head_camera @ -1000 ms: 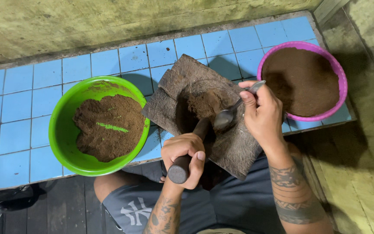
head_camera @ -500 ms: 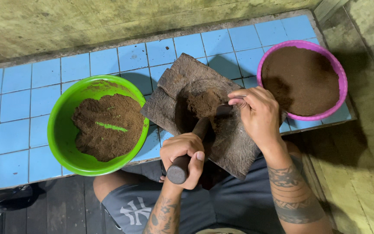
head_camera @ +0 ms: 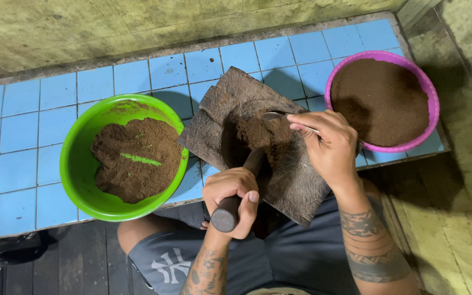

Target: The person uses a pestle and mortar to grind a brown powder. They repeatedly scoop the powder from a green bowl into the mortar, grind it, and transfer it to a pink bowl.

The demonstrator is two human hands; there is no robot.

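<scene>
Gripping the pestle (head_camera: 236, 191) tight in my left hand (head_camera: 231, 198), right hand (head_camera: 329, 145) pinching the spoon (head_camera: 279, 117) — I'd guess a careless scoop flicks powder (head_camera: 260, 136) off the mortar (head_camera: 247, 104).

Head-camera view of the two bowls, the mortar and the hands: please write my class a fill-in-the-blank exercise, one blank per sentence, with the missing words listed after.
1. The left hand grips a dark ____ that angles down into the stone mortar.
2. The right hand holds a metal ____ over the brown powder in the mortar.
3. The bowl to the left of the mortar is ____ in colour.
4. The pink bowl stands on a counter of ____ tiles.

Missing words: pestle; spoon; green; blue
</scene>
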